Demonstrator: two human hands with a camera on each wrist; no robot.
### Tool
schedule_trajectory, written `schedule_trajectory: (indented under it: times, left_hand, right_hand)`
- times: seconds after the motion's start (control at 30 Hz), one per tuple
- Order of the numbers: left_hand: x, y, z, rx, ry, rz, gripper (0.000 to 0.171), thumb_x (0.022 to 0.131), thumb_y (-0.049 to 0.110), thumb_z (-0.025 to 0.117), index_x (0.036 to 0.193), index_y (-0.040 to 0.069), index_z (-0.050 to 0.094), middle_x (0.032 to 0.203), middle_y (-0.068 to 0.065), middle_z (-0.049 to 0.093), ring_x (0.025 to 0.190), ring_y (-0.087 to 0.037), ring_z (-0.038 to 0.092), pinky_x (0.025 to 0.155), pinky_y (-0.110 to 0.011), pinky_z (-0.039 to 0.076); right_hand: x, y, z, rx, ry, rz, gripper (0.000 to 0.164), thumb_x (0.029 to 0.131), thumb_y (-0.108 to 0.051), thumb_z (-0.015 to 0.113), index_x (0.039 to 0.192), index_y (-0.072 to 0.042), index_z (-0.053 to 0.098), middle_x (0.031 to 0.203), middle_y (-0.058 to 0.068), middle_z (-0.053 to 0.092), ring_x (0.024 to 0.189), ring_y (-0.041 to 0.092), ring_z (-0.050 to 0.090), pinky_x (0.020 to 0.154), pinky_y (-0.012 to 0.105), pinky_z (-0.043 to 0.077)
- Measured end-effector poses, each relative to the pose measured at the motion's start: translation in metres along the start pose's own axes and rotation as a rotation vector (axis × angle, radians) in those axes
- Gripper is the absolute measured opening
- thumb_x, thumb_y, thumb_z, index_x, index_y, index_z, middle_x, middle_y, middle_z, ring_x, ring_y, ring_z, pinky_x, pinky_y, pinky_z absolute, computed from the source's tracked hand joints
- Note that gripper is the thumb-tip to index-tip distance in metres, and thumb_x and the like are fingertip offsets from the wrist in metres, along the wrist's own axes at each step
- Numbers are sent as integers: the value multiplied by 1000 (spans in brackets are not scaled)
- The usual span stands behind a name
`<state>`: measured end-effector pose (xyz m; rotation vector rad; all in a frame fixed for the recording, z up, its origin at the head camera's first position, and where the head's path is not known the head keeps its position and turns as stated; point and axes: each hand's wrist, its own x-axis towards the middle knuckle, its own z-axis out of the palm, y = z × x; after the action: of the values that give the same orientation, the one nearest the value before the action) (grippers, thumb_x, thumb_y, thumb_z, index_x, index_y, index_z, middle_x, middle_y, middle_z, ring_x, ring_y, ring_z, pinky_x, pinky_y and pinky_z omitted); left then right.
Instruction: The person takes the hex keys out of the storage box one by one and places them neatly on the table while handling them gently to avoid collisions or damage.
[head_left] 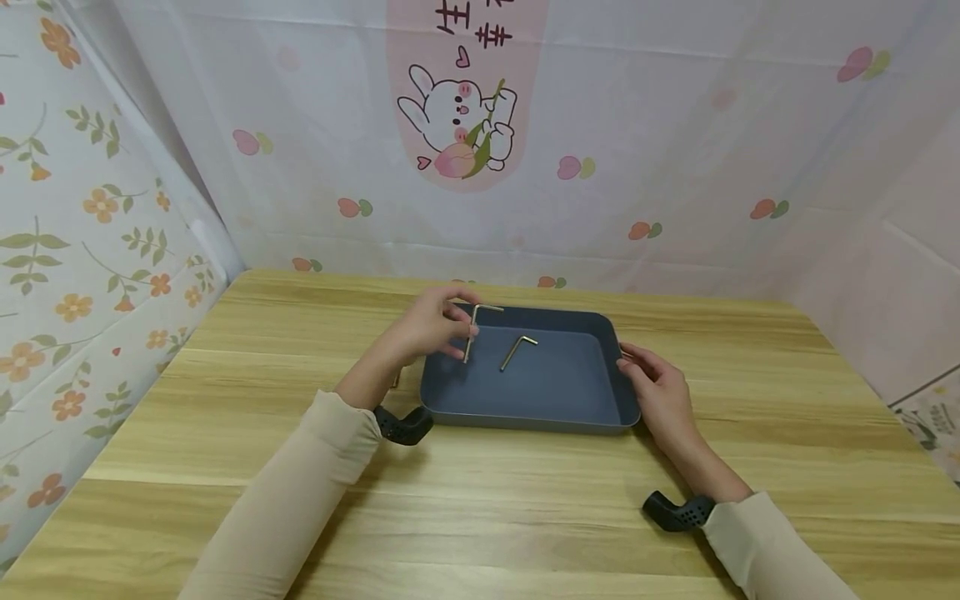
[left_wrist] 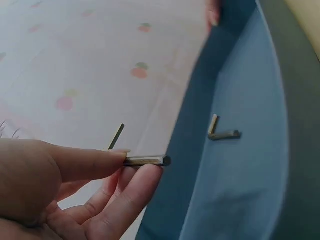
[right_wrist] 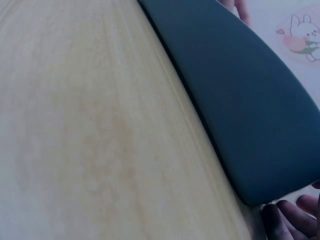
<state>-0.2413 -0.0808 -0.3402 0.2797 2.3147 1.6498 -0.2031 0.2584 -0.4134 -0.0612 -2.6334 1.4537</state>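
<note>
My left hand (head_left: 433, 323) pinches a brass-coloured hex key (head_left: 472, 335) between thumb and fingers, above the left part of a dark grey-blue rectangular tray (head_left: 525, 421). In the left wrist view the long arm of this hex key (left_wrist: 145, 161) points toward the tray, its short arm rising behind the thumb. A second hex key (head_left: 512, 353) lies on the tray's floor. At the tray's right wall is my right hand (head_left: 663, 400), thumb at the rim and fingers outside. The right wrist view shows its curled fingers (right_wrist: 290, 220) by the tray's corner.
The tray stands on a wood-grain table (head_left: 495, 500). Left of it, partly hidden by the left wrist, lies a small brass-coloured piece (head_left: 396, 379). A thin brass-coloured bit shows beside the right fingers. Behind the table hangs a printed cloth (head_left: 660, 125).
</note>
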Motion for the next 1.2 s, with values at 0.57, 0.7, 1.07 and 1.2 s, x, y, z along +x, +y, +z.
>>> schedule_trajectory:
  times: [0.57,0.7,1.07,1.2]
  left_hand:
    - [-6,-3,-9,23,31,-37,36,99,2,59,135,5,57,108,-22,63,89,-25,65,74,-47,65]
    - [-8,-5,-14,17,45,-56,35,100,3,58,135,7,56,113,-24,62,89,-24,66,71,-42,65]
    - [-14,-10,-41,22,81,-100,38,101,5,60,138,6,54,117,-23,61,79,-20,59,72,-43,63]
    - [-15,-14,-50,45,82,-99,36,101,5,58,137,2,53,107,-18,60,78,-19,57,72,-40,63]
  right_hand:
    - [0,-1,-1,-4,-1,-8,48,105,-39,54,145,-13,57,140,13,63,101,-16,52,85,2,43]
    - [0,-1,-1,5,-5,-8,48,105,-38,54,145,-12,56,141,14,62,101,-16,52,85,2,44]
    - [0,-1,0,-4,-5,-29,48,105,-38,54,145,-11,57,140,15,63,100,-16,52,85,1,43]
    - [0,0,0,-2,-2,-25,48,105,-38,54,145,-11,57,140,15,62,100,-16,52,85,1,44]
